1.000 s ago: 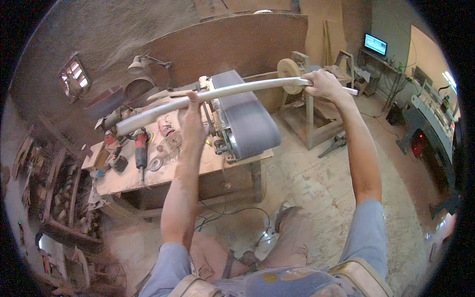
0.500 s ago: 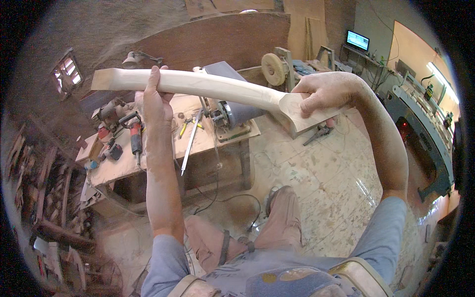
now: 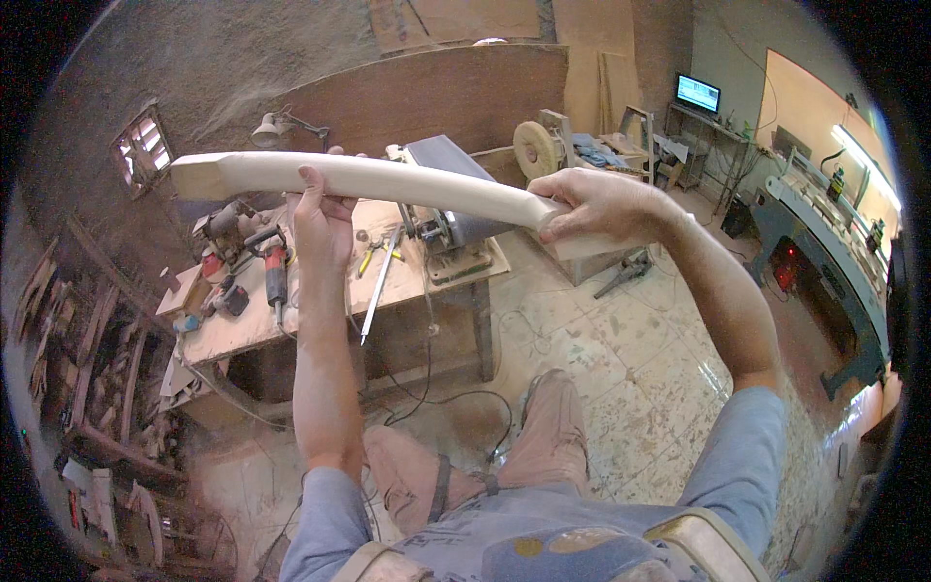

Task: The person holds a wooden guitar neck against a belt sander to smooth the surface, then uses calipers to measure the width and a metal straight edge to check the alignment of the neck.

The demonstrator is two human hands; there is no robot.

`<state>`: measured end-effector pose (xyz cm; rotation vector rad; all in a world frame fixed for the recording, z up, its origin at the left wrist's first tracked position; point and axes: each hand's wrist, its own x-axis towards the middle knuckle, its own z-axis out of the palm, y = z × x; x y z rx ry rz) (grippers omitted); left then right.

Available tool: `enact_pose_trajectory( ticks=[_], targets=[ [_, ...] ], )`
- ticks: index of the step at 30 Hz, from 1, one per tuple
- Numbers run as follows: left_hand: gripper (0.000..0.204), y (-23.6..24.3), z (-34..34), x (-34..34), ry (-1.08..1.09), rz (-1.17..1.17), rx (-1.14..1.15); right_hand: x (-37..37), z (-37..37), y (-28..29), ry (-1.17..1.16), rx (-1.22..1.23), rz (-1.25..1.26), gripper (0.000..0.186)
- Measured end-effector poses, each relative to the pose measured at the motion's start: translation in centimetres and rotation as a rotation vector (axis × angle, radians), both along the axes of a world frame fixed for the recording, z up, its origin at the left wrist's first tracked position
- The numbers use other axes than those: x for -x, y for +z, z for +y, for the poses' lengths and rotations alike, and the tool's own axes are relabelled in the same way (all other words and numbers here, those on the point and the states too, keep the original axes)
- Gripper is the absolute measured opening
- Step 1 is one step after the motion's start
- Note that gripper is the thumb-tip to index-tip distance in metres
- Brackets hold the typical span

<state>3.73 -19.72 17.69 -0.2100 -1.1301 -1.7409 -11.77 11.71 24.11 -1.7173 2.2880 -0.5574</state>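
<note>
A long, pale, gently curved piece of shaped wood (image 3: pixel 427 185) is held up across my view, above the workbench. Its squared end points left, and a wider block end lies under my right hand. My left hand (image 3: pixel 325 218) grips it from below near the left third, thumb on the near face and fingertips showing behind. Over the right end, my right hand (image 3: pixel 596 206) is wrapped with the thumb along the near side; part of the block is hidden beneath it. Behind the wood stands a belt sander (image 3: pixel 451 228) on the bench.
On the workbench (image 3: pixel 238 339) lie an angle grinder (image 3: pixel 276 272), a cordless drill (image 3: pixel 230 299), yellow-handled pliers (image 3: pixel 369 254) and a long metal caliper-like tool (image 3: pixel 381 286). A buffing wheel (image 3: pixel 535 148) stands behind. Cables trail over the dusty tiled floor (image 3: pixel 621 388). Wood offcuts (image 3: pixel 107 359) are stacked left.
The wood has rolled in my hands, so the block end's broad carved face no longer shows. My right hand has shifted left and slightly down; the left end has dropped a little.
</note>
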Motion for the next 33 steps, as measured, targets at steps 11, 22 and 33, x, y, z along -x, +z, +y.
enact_pose_trajectory(
  ticks=[11,22,33],
  targets=[
    [0.063,-4.7,-4.1,-2.1,-0.171,-0.38,-0.028,8.9,-3.5,-6.9,-0.029,0.327,0.379,0.037],
    [0.05,-8.4,-5.6,0.9,-0.242,-0.116,-0.166,12.2,-7.1,-8.0,0.01,0.199,0.192,0.052],
    [0.034,-10.1,-6.0,1.5,-0.343,0.059,-0.212,14.5,-7.2,-8.1,0.126,0.307,0.124,0.053]
  ],
)
